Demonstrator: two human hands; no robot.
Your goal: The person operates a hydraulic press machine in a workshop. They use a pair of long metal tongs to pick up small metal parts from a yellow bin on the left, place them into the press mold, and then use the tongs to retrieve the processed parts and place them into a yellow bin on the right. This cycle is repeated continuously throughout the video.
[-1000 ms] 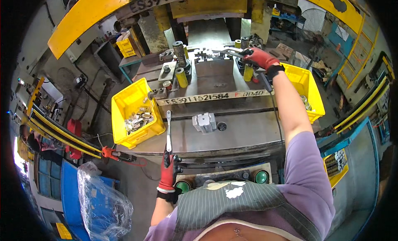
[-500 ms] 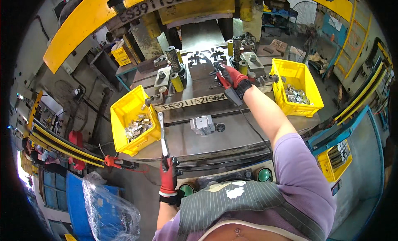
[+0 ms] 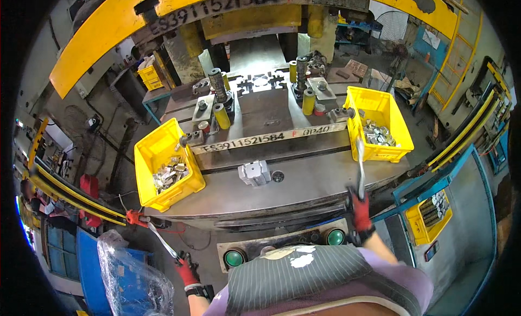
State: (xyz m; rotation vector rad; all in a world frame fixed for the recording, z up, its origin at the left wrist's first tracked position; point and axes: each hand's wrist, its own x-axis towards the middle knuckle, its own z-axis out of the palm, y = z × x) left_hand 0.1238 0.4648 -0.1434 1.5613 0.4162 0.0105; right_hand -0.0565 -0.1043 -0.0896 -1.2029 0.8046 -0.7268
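Two long metal tongs are gripped at a press.
The left hand is closed on silver tongs; the right hand on another pair by the right yellow bin; tips are blurry.

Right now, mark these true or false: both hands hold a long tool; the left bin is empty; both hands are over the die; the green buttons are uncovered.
1. Both hands hold a long tool: true. The left hand and right hand each grip a slim metal tool.
2. The left yellow bin is empty: false, it holds metal parts.
3. Both hands are over the die: false, both are near the press's front edge.
4. The green buttons are uncovered: true.
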